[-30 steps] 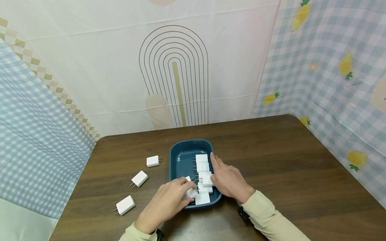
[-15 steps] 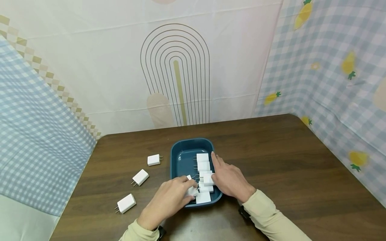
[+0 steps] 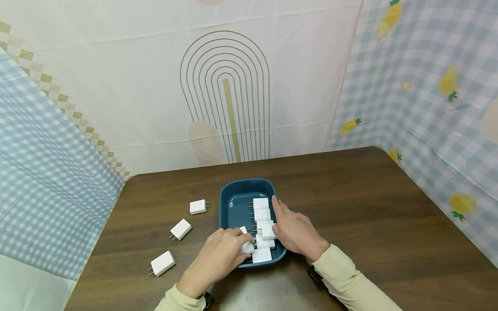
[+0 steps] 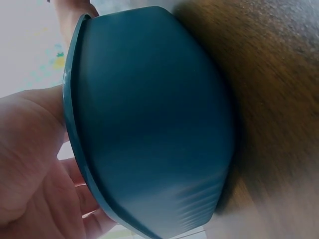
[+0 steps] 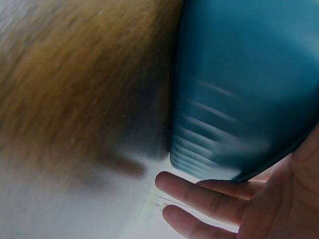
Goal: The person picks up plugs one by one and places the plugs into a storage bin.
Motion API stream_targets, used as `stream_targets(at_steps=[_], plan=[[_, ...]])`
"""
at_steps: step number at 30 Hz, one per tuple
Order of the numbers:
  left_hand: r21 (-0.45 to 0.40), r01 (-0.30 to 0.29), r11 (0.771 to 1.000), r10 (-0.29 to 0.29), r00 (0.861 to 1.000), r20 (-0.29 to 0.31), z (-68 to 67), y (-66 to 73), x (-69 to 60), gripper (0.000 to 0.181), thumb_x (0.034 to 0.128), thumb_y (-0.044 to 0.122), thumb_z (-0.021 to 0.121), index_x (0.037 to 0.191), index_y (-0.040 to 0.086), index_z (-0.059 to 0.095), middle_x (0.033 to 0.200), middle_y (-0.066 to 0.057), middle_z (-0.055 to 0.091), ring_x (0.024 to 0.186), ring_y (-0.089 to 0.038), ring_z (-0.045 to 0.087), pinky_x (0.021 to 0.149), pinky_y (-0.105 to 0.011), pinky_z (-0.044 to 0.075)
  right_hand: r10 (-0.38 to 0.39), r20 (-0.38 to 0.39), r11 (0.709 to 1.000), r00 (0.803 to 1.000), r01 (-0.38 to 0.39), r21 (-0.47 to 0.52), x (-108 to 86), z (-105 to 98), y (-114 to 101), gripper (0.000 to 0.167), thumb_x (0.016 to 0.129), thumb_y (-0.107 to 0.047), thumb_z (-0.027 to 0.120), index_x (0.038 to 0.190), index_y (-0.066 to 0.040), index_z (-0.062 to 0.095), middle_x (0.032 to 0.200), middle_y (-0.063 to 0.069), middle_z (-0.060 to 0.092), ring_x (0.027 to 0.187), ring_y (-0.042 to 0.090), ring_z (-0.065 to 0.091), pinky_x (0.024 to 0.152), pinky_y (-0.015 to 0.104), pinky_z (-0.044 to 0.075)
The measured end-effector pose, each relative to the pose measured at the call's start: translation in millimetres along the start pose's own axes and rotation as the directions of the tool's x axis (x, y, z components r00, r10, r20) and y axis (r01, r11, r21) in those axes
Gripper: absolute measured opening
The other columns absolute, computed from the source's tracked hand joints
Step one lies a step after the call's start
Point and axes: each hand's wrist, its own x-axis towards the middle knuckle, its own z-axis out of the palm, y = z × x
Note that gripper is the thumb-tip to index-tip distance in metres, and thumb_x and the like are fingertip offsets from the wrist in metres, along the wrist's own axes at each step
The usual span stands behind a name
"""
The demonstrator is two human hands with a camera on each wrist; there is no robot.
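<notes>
In the head view a dark blue plastic basin (image 3: 227, 203) stands on the table with several white charger plugs (image 3: 261, 214) in a column along its right side, prongs pointing left. My left hand (image 3: 216, 255) reaches over the near left rim and holds a white charger plug (image 3: 247, 247), partly hidden by the fingers. My right hand (image 3: 297, 231) rests on the right rim, its index finger lying along it, the thumb by a charger plug (image 3: 268, 231) that sits on top of the others. In the right wrist view its fingers (image 5: 204, 199) extend straight outside the basin.
Three more charger plugs lie on the brown wooden table (image 3: 350, 194) left of the basin: a far one (image 3: 198, 207), a middle one (image 3: 180, 229) and a near one (image 3: 162, 263). Patterned cloths (image 3: 155, 108) hang behind the table and at both sides.
The left fingers shift very slightly around the charger plug inside the basin. Otherwise the hands, basin and loose plugs stay in place, with only a small shift of the head view.
</notes>
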Motion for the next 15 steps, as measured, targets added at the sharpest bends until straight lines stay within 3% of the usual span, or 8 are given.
stream_targets(at_steps=[9, 15], plan=[[0.0, 0.008, 1.0, -0.008, 1.0, 0.011, 0.1, -0.6, -1.2, 0.023, 0.0881, 0.032, 0.079, 0.109, 0.025, 0.075, 0.098, 0.005, 0.073, 0.09, -0.013, 0.068, 0.073, -0.03, 0.048, 0.006, 0.007, 1.0, 1.0, -0.006, 0.008, 1.0, 0.8, -0.3, 0.072, 0.099, -0.02, 0.056, 0.16, -0.001, 0.024, 0.16, 0.022, 0.039, 0.06, 0.017, 0.049, 0.053, 0.032, 0.038], [0.001, 0.019, 1.0, -0.019, 1.0, 0.01, 0.3, -0.6, -1.4, 0.023, 0.0875, 0.033, 0.079, 0.109, 0.025, 0.075, 0.097, 0.006, 0.073, 0.089, -0.013, 0.067, 0.071, -0.028, 0.044, -0.001, -0.003, 1.0, 1.0, 0.001, 0.0, 0.9, 1.5, 0.2, 0.071, 0.099, -0.021, 0.056, 0.16, 0.0, 0.024, 0.159, 0.023, 0.04, 0.073, 0.021, 0.059, 0.061, 0.034, 0.046]])
